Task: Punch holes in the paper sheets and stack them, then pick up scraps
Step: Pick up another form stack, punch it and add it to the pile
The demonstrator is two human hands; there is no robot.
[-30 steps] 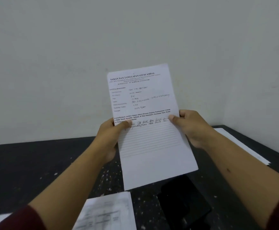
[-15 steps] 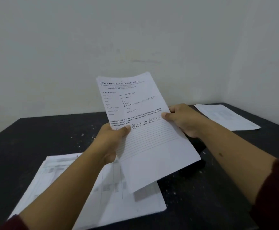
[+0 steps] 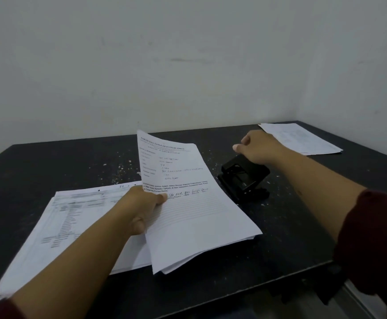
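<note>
The black table (image 3: 49,171) carries a stack of printed sheets (image 3: 68,226) under my left arm. My left hand (image 3: 141,203) pinches a form bundle (image 3: 187,203) above it. My right hand (image 3: 259,146) hovers over the black hole punch (image 3: 245,178), fingers loosely curled, perhaps touching. White scraps (image 3: 121,168) dot the tabletop.

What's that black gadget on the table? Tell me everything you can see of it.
The hole punch is a small black device, seemingly metal, with a hinged top lever raised over a flat base. It sits upright on the dark speckled table, right of the held sheets and apart from them. The right hand is over its far end; whether it touches is unclear. White paper scraps lie scattered on the table nearby.
</note>
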